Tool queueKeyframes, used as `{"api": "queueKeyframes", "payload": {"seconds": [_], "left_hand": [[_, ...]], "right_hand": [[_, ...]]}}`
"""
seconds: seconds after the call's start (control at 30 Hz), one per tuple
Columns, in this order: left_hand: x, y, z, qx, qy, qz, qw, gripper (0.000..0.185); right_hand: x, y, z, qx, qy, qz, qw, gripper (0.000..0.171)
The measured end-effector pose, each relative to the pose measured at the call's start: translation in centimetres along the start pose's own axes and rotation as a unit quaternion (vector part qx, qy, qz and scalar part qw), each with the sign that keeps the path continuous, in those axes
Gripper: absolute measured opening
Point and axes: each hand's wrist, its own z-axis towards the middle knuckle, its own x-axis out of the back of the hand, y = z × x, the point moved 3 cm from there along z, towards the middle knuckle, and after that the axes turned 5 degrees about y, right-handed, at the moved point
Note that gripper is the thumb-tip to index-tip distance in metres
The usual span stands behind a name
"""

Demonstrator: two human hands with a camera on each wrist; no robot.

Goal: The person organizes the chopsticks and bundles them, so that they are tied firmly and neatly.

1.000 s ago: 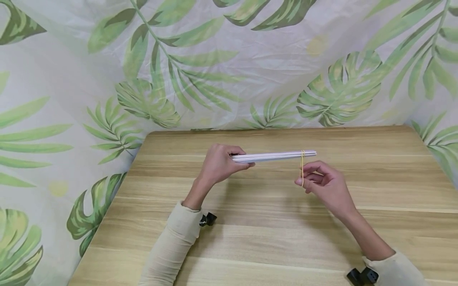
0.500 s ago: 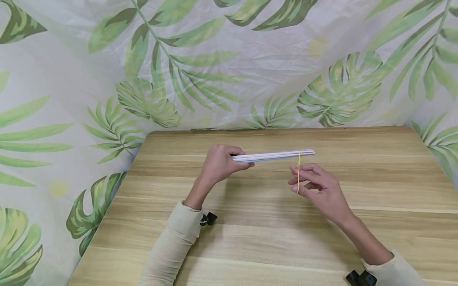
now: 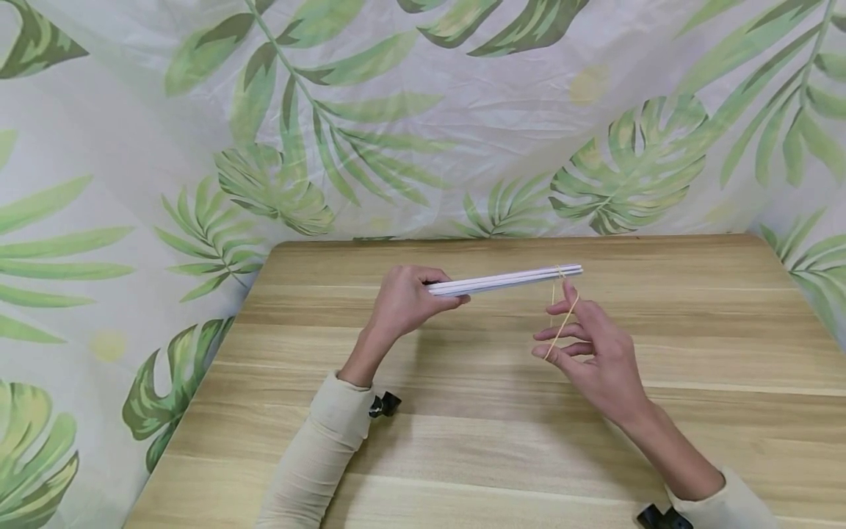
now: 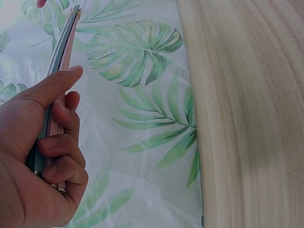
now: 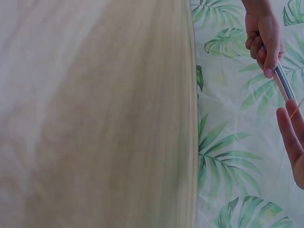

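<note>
In the head view my left hand (image 3: 405, 308) grips a bundle of several slim chopsticks (image 3: 505, 280) by one end and holds them level above the table. The left wrist view shows fingers wrapped round the pink and dark green chopsticks (image 4: 64, 42). A thin yellow rubber band (image 3: 562, 326) loops round their far end and hangs down to my right hand (image 3: 604, 360), which holds it stretched between thumb and index finger. The other right fingers are spread below the chopstick tips. Only part of my right hand (image 5: 295, 142) appears at the right wrist view's edge.
A wood-grain table (image 3: 463, 441) lies under both hands. Behind and left of it hangs a white cloth (image 3: 463, 147) printed with green leaves. Small black devices sit at both cuffs, one by the left sleeve (image 3: 313, 448).
My right index finger has risen towards the chopstick tips, spreading the rubber band into a wider loop. The chopsticks' far end has tilted up slightly. My left hand keeps its grip.
</note>
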Motion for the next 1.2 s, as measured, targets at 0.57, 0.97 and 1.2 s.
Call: {"api": "queueKeyframes", "payload": {"seconds": [0.57,0.97,1.2], "left_hand": [[0.0,1.0,-0.1,-0.074,0.078,0.015,0.9941,0.02],[-0.2,0.4,-0.1,-0.097,0.03,-0.014,0.9947,0.018],[0.2,0.4,0.0,-0.106,0.012,-0.021,0.994,0.02]], "right_hand": [[-0.7,1.0,-0.7,-0.299,0.029,0.219,0.928,0.077],[0.2,2.0,-0.3,-0.347,0.006,0.329,0.878,0.047],[1.0,2.4,0.0,-0.348,0.017,0.356,0.867,0.036]]}}
